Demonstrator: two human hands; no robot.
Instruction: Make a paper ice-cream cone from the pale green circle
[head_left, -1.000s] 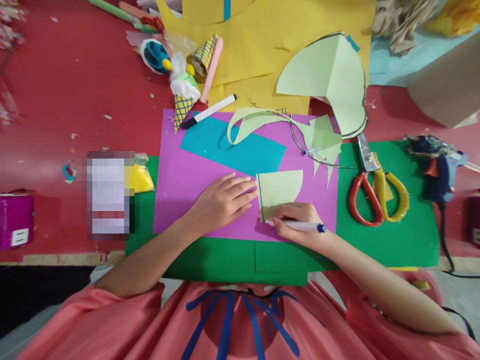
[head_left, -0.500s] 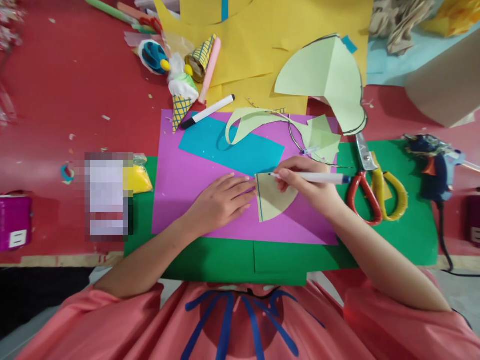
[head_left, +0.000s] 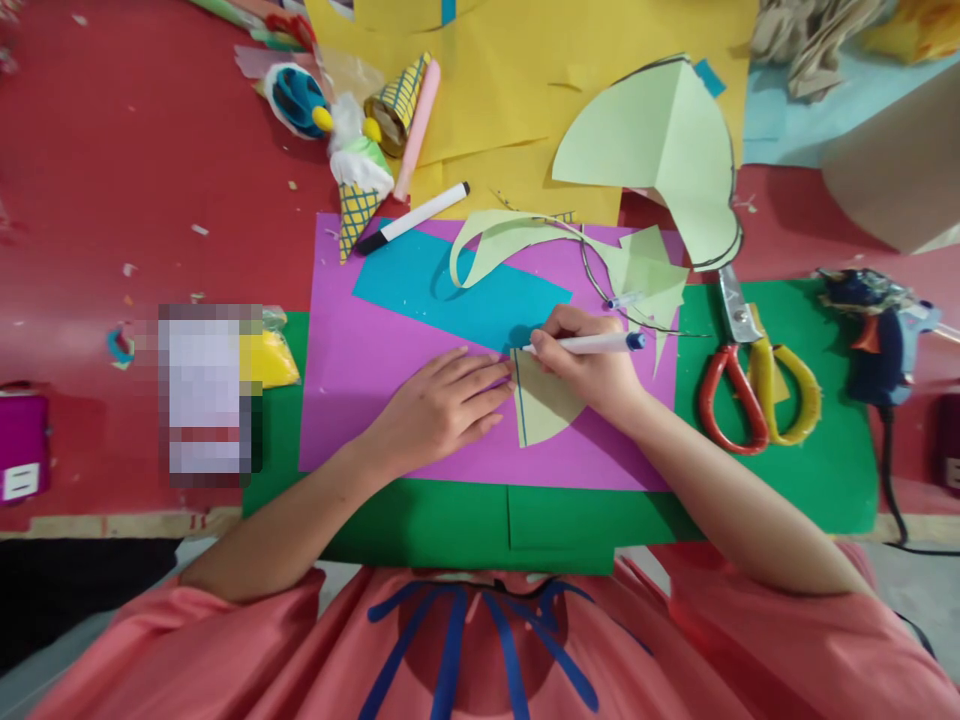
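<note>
From here the pen (head_left: pixel 600 343) looks smooth plastic, and the wedge (head_left: pixel 544 408) matt paper, like the purple sheet (head_left: pixel 352 400). On the right, the scissors (head_left: pixel 741 325) have metal blades (head_left: pixel 729 290) with a dull shine and plastic handles (head_left: pixel 707 405). Far right, the brown paper (head_left: pixel 817 42) is rough and creased; near, the shirt (head_left: pixel 480 665) is matt cloth.

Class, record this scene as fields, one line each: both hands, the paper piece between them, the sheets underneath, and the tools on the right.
Left hand: flat, fingertips at the paper piece's left edge
Right hand: holding a blue-ended marker, tip near the piece's top-left corner
Paper piece: pale green, curved edge, blue line along left side
Sheets: purple sheet over green sheet
Tools: scissors, then glue gun farther right
</note>
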